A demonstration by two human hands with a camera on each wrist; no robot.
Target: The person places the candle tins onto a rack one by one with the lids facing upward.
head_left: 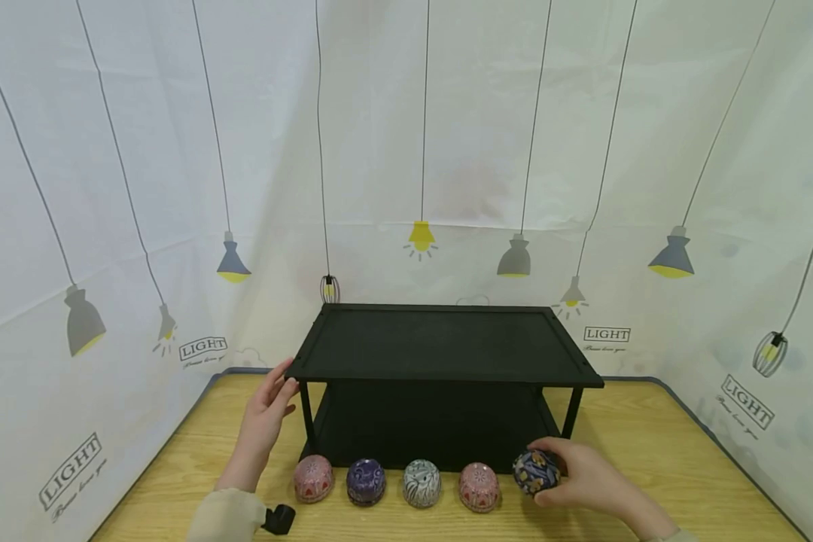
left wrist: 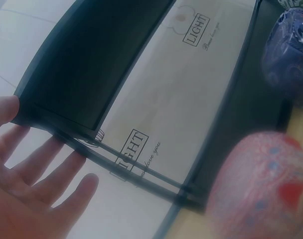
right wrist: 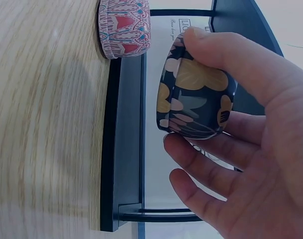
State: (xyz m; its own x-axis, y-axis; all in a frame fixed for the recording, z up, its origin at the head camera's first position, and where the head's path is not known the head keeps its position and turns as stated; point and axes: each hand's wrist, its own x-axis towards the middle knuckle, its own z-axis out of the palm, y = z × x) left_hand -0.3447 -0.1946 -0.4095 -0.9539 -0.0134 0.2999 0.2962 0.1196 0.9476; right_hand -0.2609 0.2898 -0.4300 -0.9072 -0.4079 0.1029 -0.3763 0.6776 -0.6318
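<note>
My right hand [head_left: 586,478] grips a dark blue round tin with yellow and pink flowers [right wrist: 196,94], tilted and lifted off the table. The thumb and fingers are on opposite sides of it. My left hand [head_left: 267,410] holds the front left corner of a black two-tier shelf [head_left: 447,342], thumb and fingers about the upper board's edge. In front of the shelf stands a row of tins: a pink one [head_left: 313,479], a purple one [head_left: 366,482], a white one with dark leaf lines [head_left: 421,484] and another pink one [head_left: 479,487].
The shelf stands on a wood-grain table [head_left: 196,452]. A white cloth printed with hanging lamps [head_left: 373,150] encloses the back and sides. A small black object [head_left: 279,519] is beside the left sleeve [head_left: 226,516].
</note>
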